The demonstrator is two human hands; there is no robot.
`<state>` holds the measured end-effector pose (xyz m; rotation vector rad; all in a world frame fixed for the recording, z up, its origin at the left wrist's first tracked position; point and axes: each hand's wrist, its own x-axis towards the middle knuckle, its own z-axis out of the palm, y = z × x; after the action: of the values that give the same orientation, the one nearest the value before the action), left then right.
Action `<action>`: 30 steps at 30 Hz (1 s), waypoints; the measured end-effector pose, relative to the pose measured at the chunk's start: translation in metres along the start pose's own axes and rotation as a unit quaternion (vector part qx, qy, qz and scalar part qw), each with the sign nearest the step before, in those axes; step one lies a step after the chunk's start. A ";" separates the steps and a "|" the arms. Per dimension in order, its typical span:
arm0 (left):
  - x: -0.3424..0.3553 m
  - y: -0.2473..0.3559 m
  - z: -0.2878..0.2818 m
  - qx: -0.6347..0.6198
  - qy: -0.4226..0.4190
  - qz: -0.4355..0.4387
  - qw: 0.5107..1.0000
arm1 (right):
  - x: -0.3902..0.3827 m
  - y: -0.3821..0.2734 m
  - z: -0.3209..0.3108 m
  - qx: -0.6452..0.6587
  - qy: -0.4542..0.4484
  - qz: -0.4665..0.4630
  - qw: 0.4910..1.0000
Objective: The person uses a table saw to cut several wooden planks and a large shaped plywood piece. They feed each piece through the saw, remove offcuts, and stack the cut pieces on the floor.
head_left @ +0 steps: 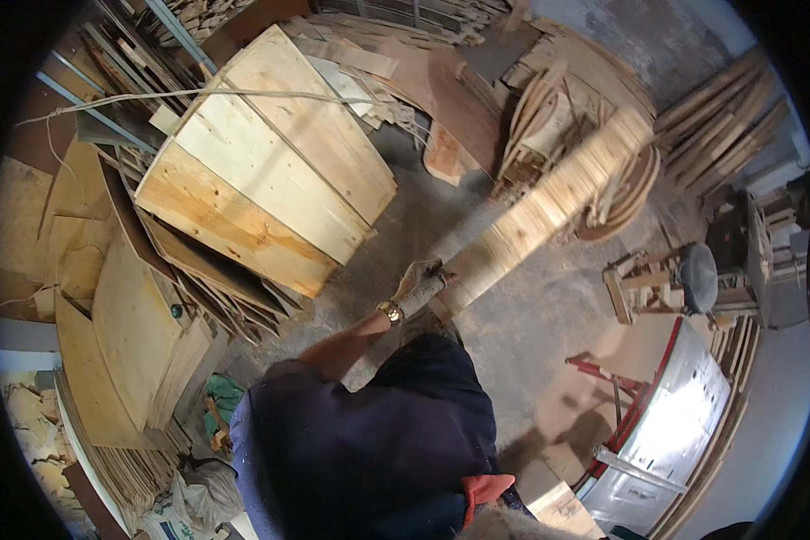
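My left hand, in a pale work glove with a gold watch at the wrist, is closed on the near end of a long wooden board. The board looks like striped, laminated light wood. It slants away from me to the far right, its far end blurred above a pile of curved wooden pieces. Nothing of my right hand shows.
Large pale panels lean at the left, with stacked plywood sheets nearer. Curved wooden pieces lie at the far right. A metal-topped machine table stands near right. Rope crosses the panels.
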<state>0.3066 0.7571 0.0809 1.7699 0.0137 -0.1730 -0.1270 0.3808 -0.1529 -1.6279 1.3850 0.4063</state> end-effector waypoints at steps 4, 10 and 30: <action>0.063 0.002 -0.055 0.026 0.163 -0.057 0.985 | 0.053 -0.039 0.098 -0.001 -0.060 -0.030 0.998; 0.203 0.008 -0.152 0.017 0.310 -0.038 0.950 | 0.039 -0.203 0.152 0.205 -0.118 -0.045 0.970; 0.237 -0.282 -0.023 0.121 -0.355 -0.438 0.817 | -0.218 -0.113 0.223 0.025 0.184 0.139 0.973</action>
<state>0.5141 0.8173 -0.2190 1.7241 0.2821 -1.5583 -0.0250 0.6814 -0.0568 -1.5204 1.8998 0.2319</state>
